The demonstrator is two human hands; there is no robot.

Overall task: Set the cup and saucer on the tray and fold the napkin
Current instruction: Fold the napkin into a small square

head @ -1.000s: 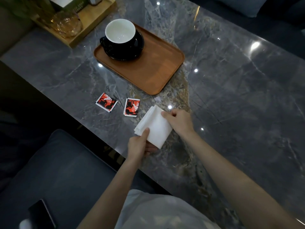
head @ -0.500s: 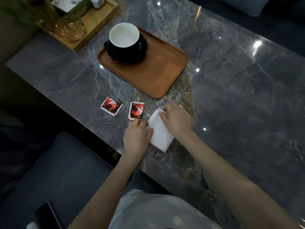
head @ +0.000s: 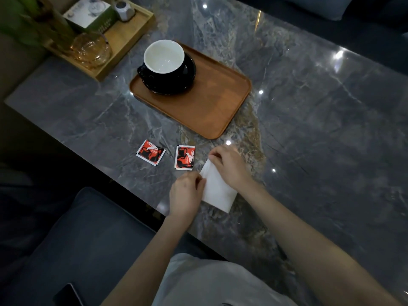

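Cup and saucer: on tray. Napkin: mid-fold on tabletop, left hand and right hand both pinching its edges. Next, likely: press the crease flat.

Table: grey marble-pattern top, glossy, with bright light reflections. Two red-and-black sachets lie flat near its front edge, the left sachet slightly apart from the right sachet. At the far left corner stands a light wooden tray carrying an amber glass bowl, a green-and-white box and a small grey container. A dark blue cushion lies below the table edge, with a dark phone on it.
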